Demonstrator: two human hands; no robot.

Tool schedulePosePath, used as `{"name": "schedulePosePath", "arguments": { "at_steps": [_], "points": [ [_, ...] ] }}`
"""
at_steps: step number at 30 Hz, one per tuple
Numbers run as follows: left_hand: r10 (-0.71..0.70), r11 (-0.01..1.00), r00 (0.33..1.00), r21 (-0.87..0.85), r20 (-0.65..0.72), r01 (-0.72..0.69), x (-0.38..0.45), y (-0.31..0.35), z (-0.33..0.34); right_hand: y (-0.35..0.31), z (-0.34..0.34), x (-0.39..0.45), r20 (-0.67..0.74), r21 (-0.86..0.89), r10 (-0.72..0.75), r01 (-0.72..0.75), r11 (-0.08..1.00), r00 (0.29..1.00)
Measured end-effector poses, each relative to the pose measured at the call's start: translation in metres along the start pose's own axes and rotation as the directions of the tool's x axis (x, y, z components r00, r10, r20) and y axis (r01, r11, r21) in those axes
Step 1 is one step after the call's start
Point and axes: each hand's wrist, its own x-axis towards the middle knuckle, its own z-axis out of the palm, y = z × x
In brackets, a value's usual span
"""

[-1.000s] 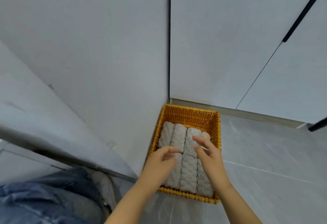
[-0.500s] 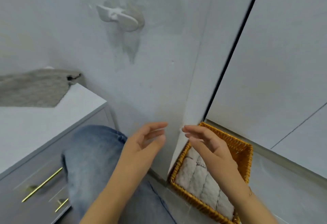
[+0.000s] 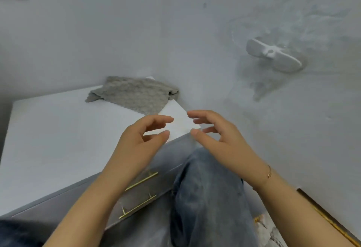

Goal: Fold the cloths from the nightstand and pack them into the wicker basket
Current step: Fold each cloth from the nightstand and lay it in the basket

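Hands first: my left hand (image 3: pixel 142 139) and right hand (image 3: pixel 220 137) both hang in the air over the near right corner of the nightstand (image 3: pixel 50 135), fingers loosely curved and spread, nothing in either. The fingertips of the two face each other across a small gap, not touching. A thin bracelet (image 3: pixel 269 172) sits on the right wrist.

One grey cloth (image 3: pixel 132 94) lies unfolded on the white top at the far right corner, against the wall (image 3: pixel 156 32); its right end is bunched, its near edge scalloped. It is beyond both hands, well apart from them.

Nightstand front is grey, with two brass drawer handles (image 3: pixel 141 181), one above the other, partly behind my left forearm. A knee in blue jeans (image 3: pixel 207 188) rises between the drawers and the wall. White wall fitting (image 3: pixel 273 55) up right, with smudged marks around it.

Wicker basket (image 3: pixel 259 219): only a sliver of orange weave at the lower right, with a bit of pale cloth beside it; contents otherwise hidden.
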Motion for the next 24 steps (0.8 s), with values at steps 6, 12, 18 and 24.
{"name": "schedulePosePath", "arguments": {
  "at_steps": [6, 12, 18, 24],
  "points": [
    [-0.011, 0.975, 0.997, 0.221, -0.075, 0.027, 0.046, -0.026, -0.036, 0.018, 0.035, 0.093, 0.026, -0.105, -0.027, 0.030, 0.994, 0.999],
    [0.013, 0.871, 1.000, 0.491, 0.014, -0.019, 0.112, -0.048, -0.032, 0.051, 0.050, 0.158, 0.001, -0.231, -0.013, 0.013, 0.973, 1.000],
    [-0.015, 0.722, 0.998, 0.692, 0.060, -0.030, 0.157, -0.072, -0.020, 0.079, 0.052, 0.168, 0.088, -0.332, 0.024, 0.007, 0.943, 0.996],
    [0.053, 0.597, 0.991, 0.792, 0.121, -0.128, 0.162, -0.099, -0.021, 0.088, 0.056, 0.172, 0.124, -0.340, 0.000, 0.042, 0.940, 0.992]
  ]
}}
